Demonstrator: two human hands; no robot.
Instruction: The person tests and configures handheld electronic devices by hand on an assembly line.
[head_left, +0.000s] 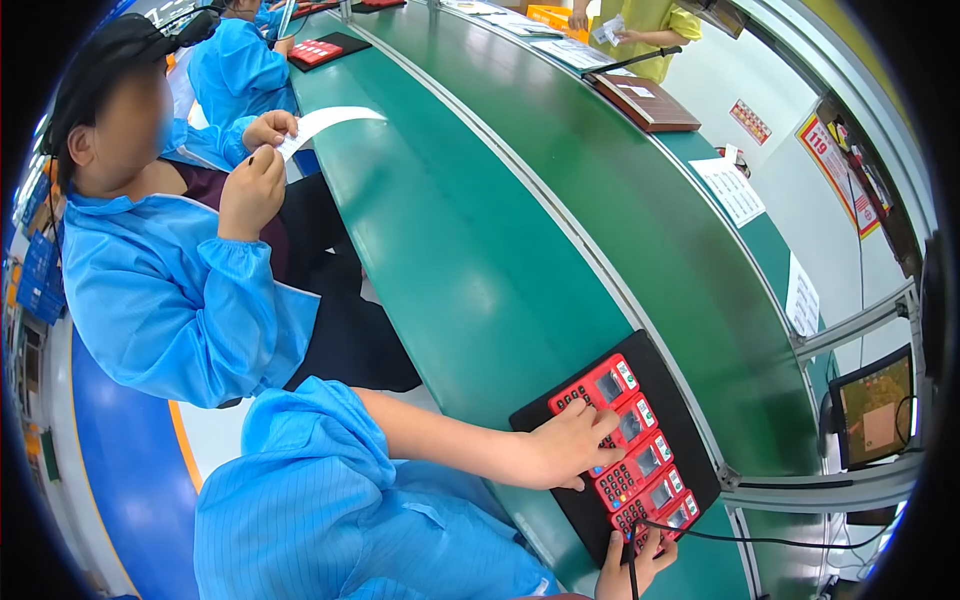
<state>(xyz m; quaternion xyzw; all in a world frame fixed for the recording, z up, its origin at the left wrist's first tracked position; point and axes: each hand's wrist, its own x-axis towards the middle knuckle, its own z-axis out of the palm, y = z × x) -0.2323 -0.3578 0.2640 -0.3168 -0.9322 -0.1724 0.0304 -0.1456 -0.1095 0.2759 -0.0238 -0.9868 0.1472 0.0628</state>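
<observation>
Resting flat with fingers spread, the left hand (570, 445) covers the red keypads' (640, 462) upper end; their row runs diagonally down toward the right hand (632, 565), pinching a black cable (760, 540) at the last one.

Four red keypad terminals (630, 448), screens up, lying in a row on a black tray (690, 420) at the counter's near edge.

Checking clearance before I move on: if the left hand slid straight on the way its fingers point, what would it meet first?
The left hand lies on the row of red keypad devices, fingers pointing right and slightly up. Straight on, it would probably cross them onto the black tray, then the green conveyor belt.
</observation>
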